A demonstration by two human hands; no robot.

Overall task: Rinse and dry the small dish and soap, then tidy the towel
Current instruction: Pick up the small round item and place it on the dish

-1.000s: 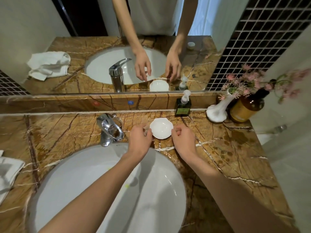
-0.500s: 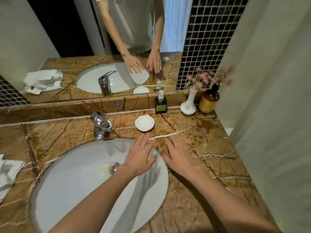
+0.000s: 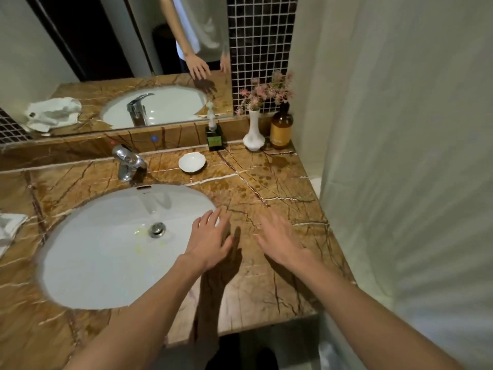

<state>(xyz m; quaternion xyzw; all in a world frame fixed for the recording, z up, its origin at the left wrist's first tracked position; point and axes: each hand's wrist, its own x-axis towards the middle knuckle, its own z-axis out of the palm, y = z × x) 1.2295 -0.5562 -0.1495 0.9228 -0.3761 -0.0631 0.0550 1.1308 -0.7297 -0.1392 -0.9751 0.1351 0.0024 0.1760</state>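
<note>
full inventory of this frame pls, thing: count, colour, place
small dish: 1, white, empty, counter right of faucet
faucet: 1, chrome, behind sink
sink: 1, white, set in brown marble counter
drain plug: 1, metal, sink bottom
pump bottle: 1, dark green, against backsplash
vase: 1, white, pink flowers, back right
amber bottle: 1, right of vase
towel: 1, white, left counter edge
mirror: 1, behind counter
curtain: 1, pale, right
left hand: open, over sink rim
right hand: open, over counter
</note>
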